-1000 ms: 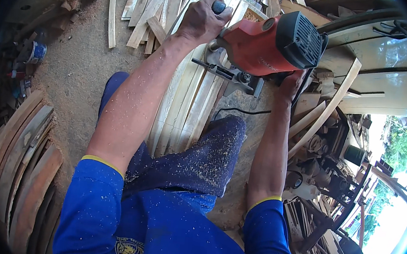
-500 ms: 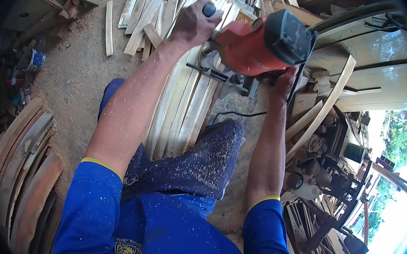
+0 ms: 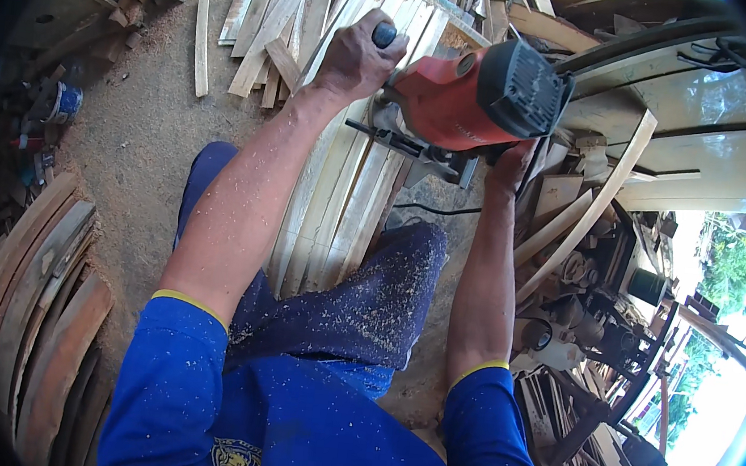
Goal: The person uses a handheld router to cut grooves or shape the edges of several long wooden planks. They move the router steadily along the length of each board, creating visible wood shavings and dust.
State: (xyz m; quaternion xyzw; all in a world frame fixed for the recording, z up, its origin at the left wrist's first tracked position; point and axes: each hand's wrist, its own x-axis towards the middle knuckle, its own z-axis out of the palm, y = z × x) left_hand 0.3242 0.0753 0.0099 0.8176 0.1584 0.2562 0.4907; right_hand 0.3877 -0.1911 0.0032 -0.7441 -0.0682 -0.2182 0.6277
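A red power router (image 3: 446,103) with a black motor cap sits tilted over a row of pale wooden strips (image 3: 314,214) laid side by side. My left hand (image 3: 360,57) is wrapped round its left handle, whose dark knob (image 3: 384,35) shows past the thumb. On the other side my right hand (image 3: 510,167) grips below the motor housing; its fingers are mostly hidden by the tool. A metal guide bar (image 3: 391,138) sticks out from the base on my side. The cutting bit is out of sight.
Loose short boards (image 3: 266,34) lie beyond the strips at the upper left. Curved planks (image 3: 33,308) are stacked at the lower left. Right of me are a leaning curved slat (image 3: 605,201), cluttered machinery and scrap wood. A black cord (image 3: 438,209) trails near my right forearm. Sawdust covers the ground.
The router has swung slightly, its motor end shifting a little down and toward me. My right hand has moved slightly down and left with it; my left hand stays almost in place.
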